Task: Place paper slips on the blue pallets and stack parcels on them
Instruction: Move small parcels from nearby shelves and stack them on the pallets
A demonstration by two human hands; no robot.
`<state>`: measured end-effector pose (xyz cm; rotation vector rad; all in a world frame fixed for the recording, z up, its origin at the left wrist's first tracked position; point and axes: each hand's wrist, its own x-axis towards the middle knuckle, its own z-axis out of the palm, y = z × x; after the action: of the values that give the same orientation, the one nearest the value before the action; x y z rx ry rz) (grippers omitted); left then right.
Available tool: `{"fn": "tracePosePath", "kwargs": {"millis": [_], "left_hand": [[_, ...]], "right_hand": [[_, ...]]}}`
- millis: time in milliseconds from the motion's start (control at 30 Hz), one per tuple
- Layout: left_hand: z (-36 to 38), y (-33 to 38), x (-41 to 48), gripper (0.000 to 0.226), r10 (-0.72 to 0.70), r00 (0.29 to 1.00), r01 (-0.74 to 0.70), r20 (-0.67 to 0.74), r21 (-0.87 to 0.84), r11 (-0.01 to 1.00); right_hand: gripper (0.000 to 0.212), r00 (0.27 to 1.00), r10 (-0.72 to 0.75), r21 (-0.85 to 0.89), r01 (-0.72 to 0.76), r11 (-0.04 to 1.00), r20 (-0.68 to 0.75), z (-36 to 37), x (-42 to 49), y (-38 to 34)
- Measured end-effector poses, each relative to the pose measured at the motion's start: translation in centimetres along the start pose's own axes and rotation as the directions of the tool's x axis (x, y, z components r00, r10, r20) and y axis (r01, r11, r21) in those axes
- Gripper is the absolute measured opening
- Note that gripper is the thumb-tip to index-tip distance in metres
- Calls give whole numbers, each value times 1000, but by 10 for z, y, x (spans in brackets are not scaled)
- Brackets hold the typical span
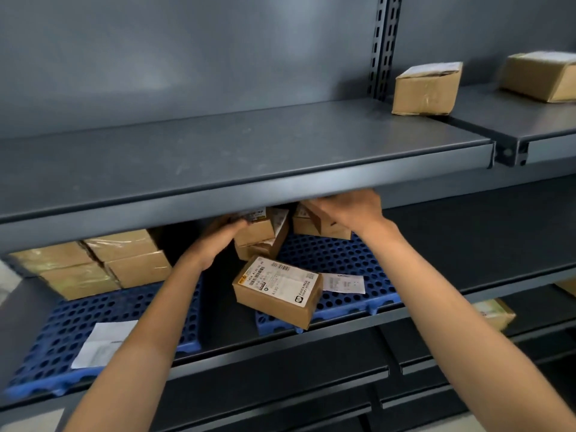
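Two blue perforated pallets lie on the lower shelf: the left pallet (62,332) and the right pallet (343,260). A paper slip (103,341) rests on the left one, another slip (343,282) on the right one. My left hand (218,241) grips a small cardboard parcel (254,233) stacked on another at the back of the right pallet. My right hand (349,210) holds a tilted parcel (321,221) above the rear of that pallet; its fingers are partly hidden by the upper shelf's edge. A labelled parcel (277,289) sits at the right pallet's front left corner.
Several taped parcels (93,263) are stacked at the back of the left pallet. The grey upper shelf (249,151) overhangs my hands. Two cardboard boxes, one (425,88) and another (542,76), stand on it at right. A further parcel (495,313) lies on a lower shelf.
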<state>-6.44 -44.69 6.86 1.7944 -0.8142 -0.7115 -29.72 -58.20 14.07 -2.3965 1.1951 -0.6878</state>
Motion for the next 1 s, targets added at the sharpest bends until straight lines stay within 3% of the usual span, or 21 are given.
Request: {"fn": "tracePosePath", "kwargs": {"millis": [133,200,233,300,333,400,467,567,633,733,867,1000], "left_hand": [[6,3,-1,37,-37,999,38,25,-38,999],[11,5,0,36,-52,998,54,38,-45,998],[14,5,0,38,-57,997,59,48,-44,997],[22,11,-2,40,-53,997,55,58,-35,998],[26,14,-3,42,-54,997,56,55,-32,998],[32,17,-3,49,-65,996,67,54,-20,998],[37,20,-4,57,-72,996,71,54,12,997],[45,24,-7,63,-81,997,81,21,6,997],[51,25,-7,62,-82,997,82,-14,-12,997],[58,27,-7,52,-91,995,89,-50,-30,996],[63,33,-12,46,-107,992,105,-63,-46,993],[64,36,-16,50,-134,988,131,-76,-50,990]], "right_hand": [[85,989,111,-67,-117,991,-97,9,30,28],[85,989,138,-241,-147,959,-56,19,41,34],[86,989,148,-236,-147,961,-12,23,46,37],[86,988,102,-33,-99,995,113,18,53,35],[76,982,48,60,-60,996,184,13,55,37],[52,983,-81,262,35,964,167,1,51,41],[44,997,-39,384,10,923,68,-5,43,54],[42,995,97,633,-51,773,-39,-5,40,81],[43,986,168,734,-132,666,25,-1,43,95],[43,948,200,778,-317,542,247,13,50,106],[72,934,104,792,-346,503,341,20,57,109],[49,888,32,754,-407,515,458,20,59,99]]}}
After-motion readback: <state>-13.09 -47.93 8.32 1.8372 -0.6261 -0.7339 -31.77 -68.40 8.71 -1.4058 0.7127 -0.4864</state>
